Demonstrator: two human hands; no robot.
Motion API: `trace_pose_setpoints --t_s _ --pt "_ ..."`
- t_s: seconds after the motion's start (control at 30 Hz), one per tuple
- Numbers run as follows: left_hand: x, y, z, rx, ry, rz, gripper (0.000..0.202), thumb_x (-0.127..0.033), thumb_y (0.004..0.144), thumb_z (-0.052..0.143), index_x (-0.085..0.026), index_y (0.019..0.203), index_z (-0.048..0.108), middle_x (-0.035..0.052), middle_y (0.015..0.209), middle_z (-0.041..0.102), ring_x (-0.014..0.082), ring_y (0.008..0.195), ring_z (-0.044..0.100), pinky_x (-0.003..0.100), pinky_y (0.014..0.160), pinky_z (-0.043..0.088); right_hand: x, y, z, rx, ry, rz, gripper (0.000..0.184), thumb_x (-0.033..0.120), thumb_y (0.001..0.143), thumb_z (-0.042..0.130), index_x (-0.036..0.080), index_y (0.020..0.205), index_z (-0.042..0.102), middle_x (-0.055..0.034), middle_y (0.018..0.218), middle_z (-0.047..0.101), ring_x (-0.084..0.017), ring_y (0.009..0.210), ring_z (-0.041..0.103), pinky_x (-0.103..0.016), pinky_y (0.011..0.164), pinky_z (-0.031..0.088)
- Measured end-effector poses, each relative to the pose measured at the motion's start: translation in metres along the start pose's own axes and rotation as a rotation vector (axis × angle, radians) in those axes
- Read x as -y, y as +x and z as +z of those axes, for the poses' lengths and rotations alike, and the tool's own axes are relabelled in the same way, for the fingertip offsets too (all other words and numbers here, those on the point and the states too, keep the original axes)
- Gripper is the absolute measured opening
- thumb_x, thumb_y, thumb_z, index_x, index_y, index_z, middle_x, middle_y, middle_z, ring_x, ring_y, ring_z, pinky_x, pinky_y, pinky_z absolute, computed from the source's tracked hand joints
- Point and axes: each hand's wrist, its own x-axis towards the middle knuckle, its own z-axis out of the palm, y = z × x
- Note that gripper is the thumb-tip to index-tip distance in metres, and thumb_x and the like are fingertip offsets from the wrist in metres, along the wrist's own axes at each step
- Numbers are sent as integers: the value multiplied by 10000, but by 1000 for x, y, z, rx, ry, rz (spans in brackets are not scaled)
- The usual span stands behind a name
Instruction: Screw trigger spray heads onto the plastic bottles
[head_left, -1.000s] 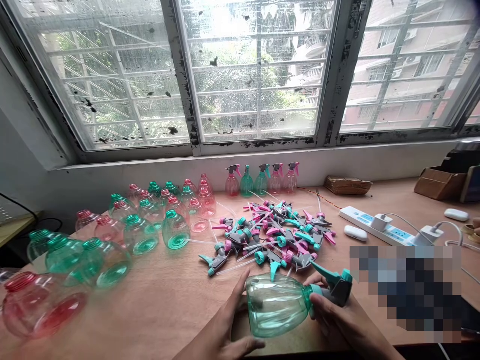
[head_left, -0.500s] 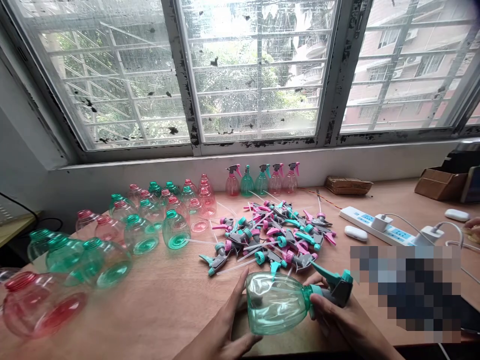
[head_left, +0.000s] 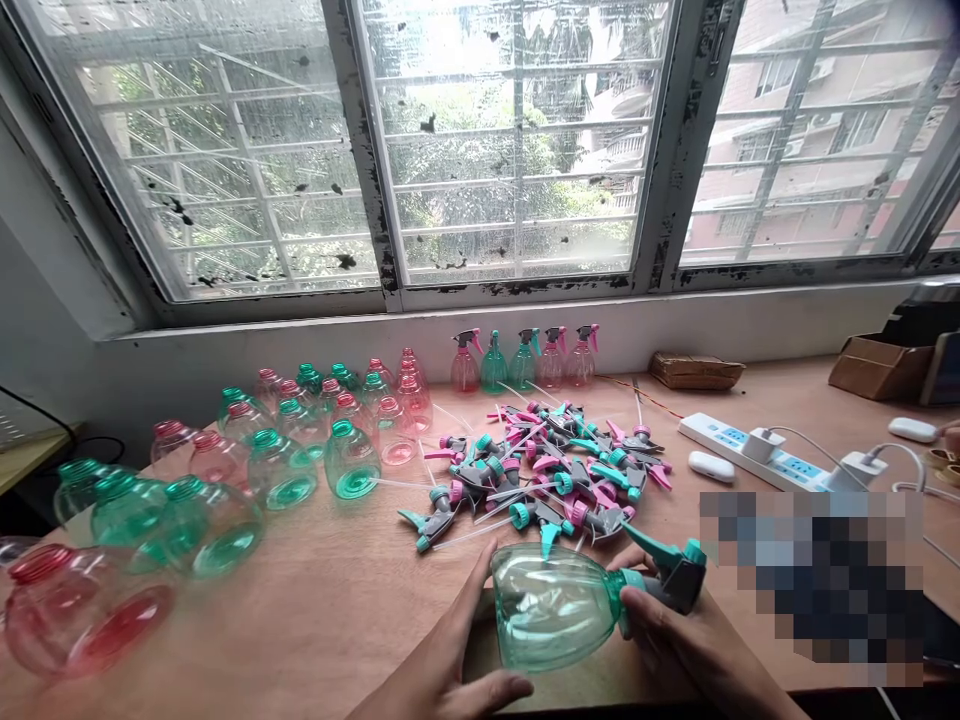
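Observation:
A clear green spray bottle (head_left: 551, 605) lies on its side near the table's front edge, neck to the right. My left hand (head_left: 450, 665) cups its base, thumb and fingers around it. My right hand (head_left: 667, 635) is closed around the neck, at the teal and grey trigger head (head_left: 671, 570) fitted on the bottle. Just behind lies a heap of loose pink, teal and grey trigger heads (head_left: 551, 470) with thin dip tubes.
Several empty green and pink bottles (head_left: 277, 450) lie at the left. A row of assembled spray bottles (head_left: 525, 358) stands by the wall. A white power strip (head_left: 757, 450), cables, a cardboard box (head_left: 874, 365) and a blurred patch sit at the right of the wooden table (head_left: 337, 600).
The bottle has turned slightly in my hands, and my left thumb has shifted along its base. Nothing else has moved.

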Motion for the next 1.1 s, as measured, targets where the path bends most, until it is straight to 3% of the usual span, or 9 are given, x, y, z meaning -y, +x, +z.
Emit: trace_pose_setpoints --t_s 0.17,0.27,0.43,0.6,0.83,1.1 --pt "7 1 4 -13 -23 69 975 -162 869 682 -368 1601 71 -28 1710 105 253 1566 129 424 1276 146 2 0 2 -4 2 16 433 560 816 769 193 992 622 8 615 678 -124 471 526 -245 480 371" --pt "8 1 3 -4 -59 41 1021 -152 834 714 -354 1603 74 -23 1706 136 264 1565 132 434 1276 135 2 0 2 -5 20 14 424 546 812 781 191 984 626 8 610 678 -122 481 519 -242 485 368" --pt "1 2 -2 49 -110 45 911 -269 881 690 -275 1610 143 20 1686 227 277 1555 179 439 1274 138 1 0 2 -7 25 20 421 544 812 782 197 988 622 14 617 667 -119 488 511 -238 483 368" --pt "-1 0 -1 -10 -28 -8 964 -206 846 733 -330 1602 149 -15 1695 190 271 1562 146 446 1281 104 1 0 1 1 26 3 399 535 826 771 199 980 623 10 621 673 -120 487 518 -236 487 371" --pt "19 1 5 3 -68 78 984 -156 870 701 -390 1595 78 3 1693 208 261 1514 314 414 1246 282 0 1 0 -3 27 -29 365 522 834 761 204 952 626 10 618 666 -135 491 507 -257 492 363" --pt "6 1 2 1 -55 33 1009 -151 820 734 -355 1598 126 -1 1689 220 276 1548 209 449 1269 170 0 1 1 15 30 -23 367 534 834 754 209 929 613 10 605 663 -146 496 501 -264 497 349"
